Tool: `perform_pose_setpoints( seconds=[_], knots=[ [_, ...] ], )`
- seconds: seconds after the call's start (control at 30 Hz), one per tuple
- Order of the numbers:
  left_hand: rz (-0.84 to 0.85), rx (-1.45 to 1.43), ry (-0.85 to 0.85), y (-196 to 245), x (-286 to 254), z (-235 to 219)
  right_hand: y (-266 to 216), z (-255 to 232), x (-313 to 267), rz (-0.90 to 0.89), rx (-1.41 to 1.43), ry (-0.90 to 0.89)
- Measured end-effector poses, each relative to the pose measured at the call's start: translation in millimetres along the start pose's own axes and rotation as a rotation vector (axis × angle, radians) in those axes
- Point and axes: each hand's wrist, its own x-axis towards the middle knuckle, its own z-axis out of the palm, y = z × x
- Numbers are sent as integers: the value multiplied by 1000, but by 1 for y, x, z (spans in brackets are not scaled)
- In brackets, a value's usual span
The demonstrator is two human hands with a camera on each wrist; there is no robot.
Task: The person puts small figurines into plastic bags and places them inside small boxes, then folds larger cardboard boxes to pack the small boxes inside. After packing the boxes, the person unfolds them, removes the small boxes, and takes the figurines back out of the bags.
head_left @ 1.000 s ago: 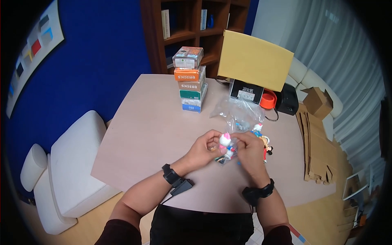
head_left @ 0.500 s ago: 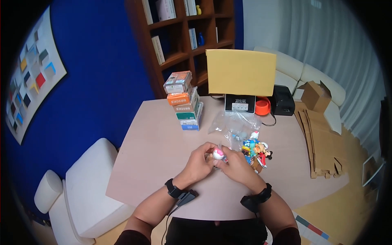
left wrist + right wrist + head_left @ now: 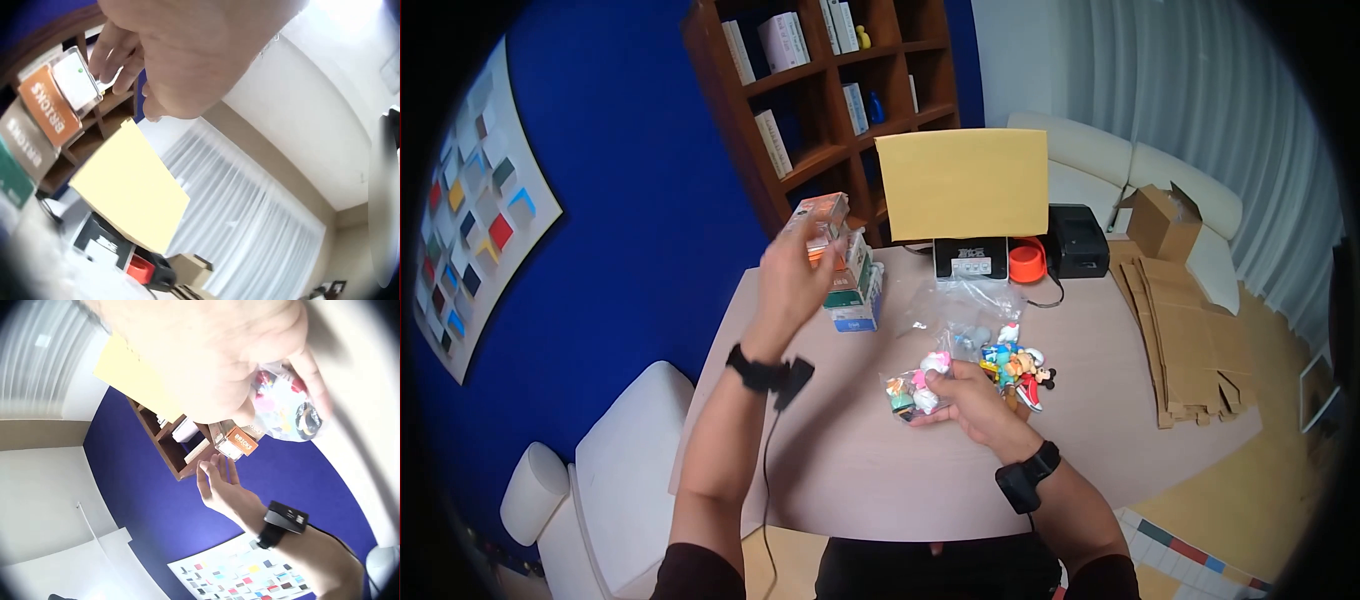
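Observation:
My right hand (image 3: 985, 402) grips a clear plastic bag of small figurines (image 3: 924, 400) above the table, thumb on top near a white-and-pink figure. In the right wrist view the bag (image 3: 284, 409) shows between thumb and fingers. My left hand (image 3: 792, 285) is raised at the stack of boxes (image 3: 856, 312), its fingers relaxed beside the top box (image 3: 824, 208). In the left wrist view the fingers of the left hand (image 3: 181, 56) are next to the clear-cased top box (image 3: 76, 81); whether they touch it I cannot tell.
Loose figurines (image 3: 1022, 368) lie right of my right hand, with an empty-looking plastic bag (image 3: 965, 305) behind them. Farther back stand a yellow panel (image 3: 965, 185), a red round object (image 3: 1027, 260) and a black device (image 3: 1078, 241). Flattened cardboard (image 3: 1185, 340) lies at the right edge.
My left hand has left the bagged figurines and moved up and left to the box stack. My right hand keeps hold of the bag, now held out flatter. The head view has shifted.

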Motion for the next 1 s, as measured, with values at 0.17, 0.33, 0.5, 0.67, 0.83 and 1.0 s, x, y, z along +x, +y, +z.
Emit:
perform_pose_setpoints(
  seconds=[0.17,0.33,0.5,0.67,0.83,1.0],
  knots=[
    [-208,591,-26,-4,54,11,10,-2,6,-46,-96,-49],
    [-372,741,-85,-23,79,21,18,-5,10,-91,-184,-59],
    [-450,764,-163,-27,80,15,18,-4,10,-60,-223,-73],
    [-476,560,-52,-32,70,18,19,-3,10,-35,-274,-81],
    [-282,452,209,-45,60,11,21,-3,12,-85,-282,-75],
    [10,-316,472,-32,-3,-4,14,-7,12,-121,-253,-41]
  ],
)
